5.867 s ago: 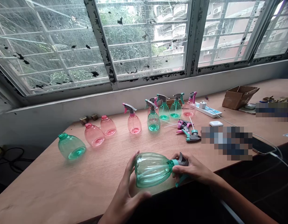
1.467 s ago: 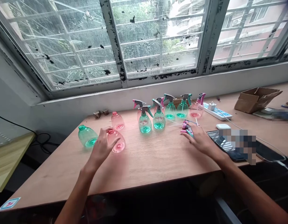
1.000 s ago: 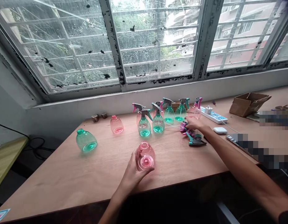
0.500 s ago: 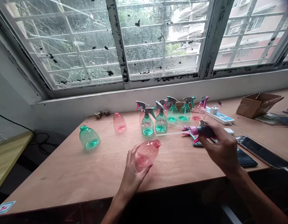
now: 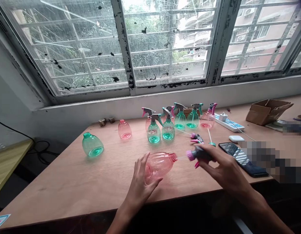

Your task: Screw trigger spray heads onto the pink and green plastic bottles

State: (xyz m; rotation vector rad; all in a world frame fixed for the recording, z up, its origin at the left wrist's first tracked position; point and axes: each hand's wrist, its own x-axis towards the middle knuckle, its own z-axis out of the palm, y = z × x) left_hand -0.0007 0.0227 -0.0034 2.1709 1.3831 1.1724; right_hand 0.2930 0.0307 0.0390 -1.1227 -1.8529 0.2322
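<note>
My left hand (image 5: 142, 178) is wrapped round a clear pink bottle (image 5: 160, 165), tilted so its open neck points right. In my right hand (image 5: 223, 165) is a spray trigger head (image 5: 200, 154), black with a pink collar. Its thin tube runs left into the bottle's mouth, and the collar stands a short way off the neck. Behind my right hand lie a loose pink-and-black spray head (image 5: 197, 137) and another with a green collar (image 5: 212, 144), partly hidden by the hand. An open pink bottle (image 5: 125, 130) and an open green bottle (image 5: 92, 145) stand to the left.
Several assembled spray bottles (image 5: 168, 128) stand near the wall. At right are a white power strip (image 5: 229, 123), a cardboard box (image 5: 267, 112), a white case (image 5: 236, 138) and a phone (image 5: 245, 160). The wooden table's (image 5: 67, 191) front edge runs below my hands.
My right hand has moved left and down with the spray head, and its tube has entered the bottle's neck. My left hand has tipped the bottle further to the right.
</note>
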